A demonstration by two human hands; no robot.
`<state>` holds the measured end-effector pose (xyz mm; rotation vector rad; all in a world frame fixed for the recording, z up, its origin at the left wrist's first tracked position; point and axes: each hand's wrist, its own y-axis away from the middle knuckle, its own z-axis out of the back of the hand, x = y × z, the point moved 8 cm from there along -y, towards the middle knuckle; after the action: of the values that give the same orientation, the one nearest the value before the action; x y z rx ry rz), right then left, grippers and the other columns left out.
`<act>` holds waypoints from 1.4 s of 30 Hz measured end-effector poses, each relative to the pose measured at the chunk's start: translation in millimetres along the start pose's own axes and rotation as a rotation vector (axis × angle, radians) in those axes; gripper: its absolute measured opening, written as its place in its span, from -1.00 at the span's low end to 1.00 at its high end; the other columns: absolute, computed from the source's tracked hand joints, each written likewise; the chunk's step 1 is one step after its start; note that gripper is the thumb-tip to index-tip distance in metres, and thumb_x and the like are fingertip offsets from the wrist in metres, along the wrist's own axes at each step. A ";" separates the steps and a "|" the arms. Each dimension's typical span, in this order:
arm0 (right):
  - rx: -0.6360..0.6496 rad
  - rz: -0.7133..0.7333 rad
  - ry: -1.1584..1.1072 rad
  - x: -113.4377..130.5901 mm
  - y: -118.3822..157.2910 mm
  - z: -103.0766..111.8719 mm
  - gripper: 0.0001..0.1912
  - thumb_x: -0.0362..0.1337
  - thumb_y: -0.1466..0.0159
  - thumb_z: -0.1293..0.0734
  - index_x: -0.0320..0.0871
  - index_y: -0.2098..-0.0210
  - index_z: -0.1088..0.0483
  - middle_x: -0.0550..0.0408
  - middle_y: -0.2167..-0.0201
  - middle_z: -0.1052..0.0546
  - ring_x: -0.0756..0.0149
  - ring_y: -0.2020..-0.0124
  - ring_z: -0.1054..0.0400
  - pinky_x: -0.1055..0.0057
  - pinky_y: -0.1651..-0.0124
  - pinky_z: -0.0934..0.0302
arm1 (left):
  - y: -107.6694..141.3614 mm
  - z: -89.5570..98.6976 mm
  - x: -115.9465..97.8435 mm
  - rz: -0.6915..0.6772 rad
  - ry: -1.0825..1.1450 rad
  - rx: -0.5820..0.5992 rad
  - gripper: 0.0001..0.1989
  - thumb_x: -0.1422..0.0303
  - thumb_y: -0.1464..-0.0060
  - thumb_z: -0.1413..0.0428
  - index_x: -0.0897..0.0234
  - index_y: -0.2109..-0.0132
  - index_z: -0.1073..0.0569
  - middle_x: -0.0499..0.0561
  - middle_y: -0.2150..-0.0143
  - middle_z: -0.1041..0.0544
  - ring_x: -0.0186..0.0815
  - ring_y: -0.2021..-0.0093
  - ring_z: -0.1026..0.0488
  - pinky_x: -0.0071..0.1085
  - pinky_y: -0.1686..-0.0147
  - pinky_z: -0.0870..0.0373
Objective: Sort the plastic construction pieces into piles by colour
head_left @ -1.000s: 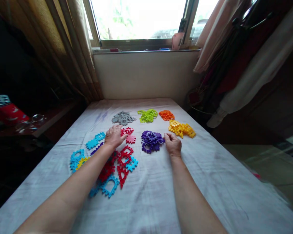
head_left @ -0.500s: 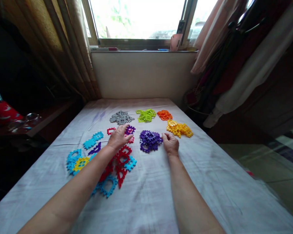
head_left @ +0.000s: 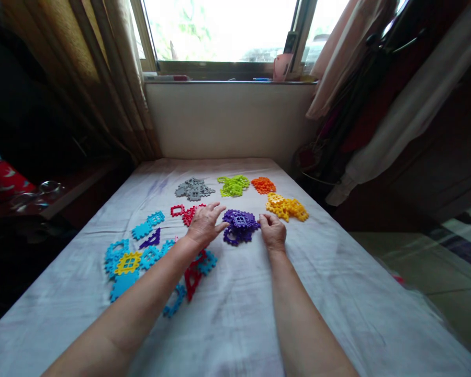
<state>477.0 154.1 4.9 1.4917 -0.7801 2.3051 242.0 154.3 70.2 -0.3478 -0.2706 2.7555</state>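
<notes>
In the head view, a person's two bare hands flanked a purple pile (head_left: 239, 226) of toothed plastic pieces on a pale sheet (head_left: 235, 324). The left hand (head_left: 206, 224), palm down with fingers spread open, hovered or rested at the pile's left edge; contact could not be confirmed. The right hand (head_left: 272, 230), its fingers curled closed, met the pile's right edge, though whether they pinched a piece could not be told.

Beyond the purple pile lay a lime green pile (head_left: 234, 185), with a gray pile (head_left: 195, 189) farther left and an orange pile (head_left: 264, 185) to the right. A yellow pile (head_left: 288, 208) sat to its right, past the right hand. To its left, partly masked by the left hand, were red pieces (head_left: 187, 215). Farther left were blue pieces (head_left: 123, 284), a yellow square (head_left: 128, 263) set among them and a purple triangle (head_left: 151, 239) nearby.

The left forearm (head_left: 149, 296) crossed in front of the group to the pile's near left, blocking part of the blue pieces and more red parts (head_left: 192, 281). Well beyond the pile, a pink cup (head_left: 280, 68) stood on the windowsill (head_left: 220, 81), between a curtain (head_left: 90, 78) and hanging clothes (head_left: 400, 115).
</notes>
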 end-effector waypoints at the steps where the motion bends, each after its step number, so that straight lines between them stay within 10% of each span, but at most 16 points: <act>1: -0.002 0.006 0.003 -0.1 0.0 0.1 -0.62 0.04 -0.10 -0.23 -0.09 0.45 -0.53 0.04 0.49 -0.62 0.18 0.37 -0.47 0.33 0.22 -0.32 | 6.9 7.4 16.4 0.026 -0.029 -0.007 -0.54 0.18 -0.15 -0.16 0.13 -0.18 -0.43 0.10 -0.29 -0.40 -0.11 -0.21 -0.39 -0.17 -0.22 -0.26; 7: 0.002 0.036 0.032 -0.3 0.5 -1.0 -0.60 0.04 -0.11 -0.22 -0.10 0.44 -0.55 0.01 0.47 -0.63 0.16 0.34 -0.48 0.32 0.20 -0.32 | 65.5 47.2 136.5 0.419 -0.383 0.144 -0.55 0.06 -0.16 -0.04 0.18 -0.08 -0.49 0.16 -0.08 -0.53 -0.05 -0.09 -0.45 -0.21 -0.03 -0.35; 12: 0.010 0.045 0.060 0.4 1.9 -0.7 -0.60 0.05 -0.10 -0.22 -0.09 0.46 -0.54 0.01 0.48 -0.62 0.15 0.33 -0.47 0.32 0.20 -0.31 | 93.7 48.0 168.3 0.538 -0.383 0.322 -0.55 -0.01 -0.09 -0.03 0.16 0.05 -0.56 0.17 -0.04 -0.57 0.03 -0.06 -0.48 -0.16 0.02 -0.38; 23: -0.001 0.028 0.050 3.3 4.1 1.5 -0.61 0.06 -0.13 -0.24 -0.09 0.44 -0.55 0.04 0.49 -0.62 0.15 0.36 -0.49 0.31 0.19 -0.33 | 74.8 48.5 132.8 0.457 -0.267 0.163 -0.72 0.26 -0.09 -0.06 0.17 0.08 -0.55 0.13 0.02 -0.60 -0.04 0.01 -0.53 -0.23 0.07 -0.43; 36: 0.034 -0.017 0.015 -2.8 2.5 -4.9 -0.62 0.02 -0.13 -0.23 -0.11 0.41 -0.54 0.03 0.46 -0.62 0.18 0.36 -0.48 0.31 0.15 -0.34 | -20.8 12.3 -51.3 0.010 -0.011 0.072 -0.74 0.16 -0.19 -0.12 0.11 0.02 -0.54 0.01 0.03 -0.59 -0.22 0.00 -0.51 -0.37 -0.01 -0.41; 42: 0.024 0.065 0.077 9.2 6.7 -2.8 -0.54 0.02 -0.22 -0.18 -0.16 0.18 -0.54 -0.07 0.29 -0.63 0.15 0.24 -0.48 0.24 0.04 -0.33 | -24.1 -4.8 -9.9 0.034 -0.047 0.102 -0.61 0.19 -0.29 0.03 0.15 -0.18 -0.42 0.13 -0.25 -0.44 -0.15 -0.25 -0.34 -0.19 -0.25 -0.22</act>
<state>467.6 149.8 10.4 1.3984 -0.7934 2.4117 260.0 173.6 73.2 -0.2636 -0.1369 2.8007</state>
